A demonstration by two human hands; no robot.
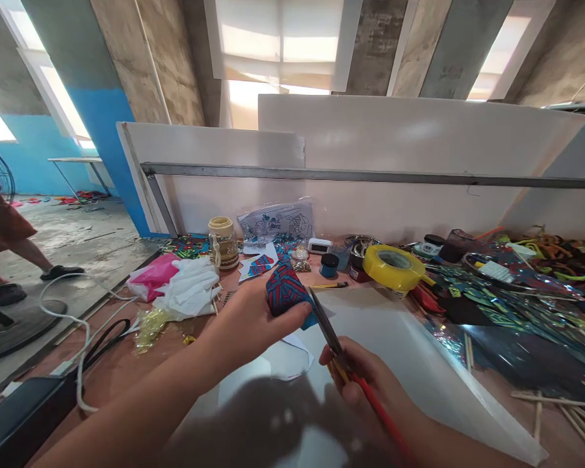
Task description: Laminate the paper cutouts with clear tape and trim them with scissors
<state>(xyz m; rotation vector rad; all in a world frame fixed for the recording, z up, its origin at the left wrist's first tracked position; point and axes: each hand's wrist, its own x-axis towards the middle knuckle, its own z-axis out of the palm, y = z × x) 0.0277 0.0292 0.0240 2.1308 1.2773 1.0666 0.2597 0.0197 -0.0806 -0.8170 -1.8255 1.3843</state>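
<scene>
My left hand (246,322) is closed on a blue-and-red patterned piece (283,289), which looks like cloth or paper, thumb pressed on its near side. In my right hand (373,377) is a pair of scissors (327,326) with red handles, fingers wrapped round them. The blades point up and away, their tips close beside the patterned piece; whether they touch it I cannot tell. Below both hands lies a white sheet (375,325), with a cut paper scrap (297,364) on it. Similar patterned cutouts (259,266) lie just beyond my left hand.
A roll of yellow tape (394,268), a blue-lidded pot (329,265) and a jar (223,244) stand at the back. White gloves (190,286) and a white cable (85,338) lie left. Patterned strips (511,305) and sticks (578,422) crowd the right. A person's legs (10,253) show far left.
</scene>
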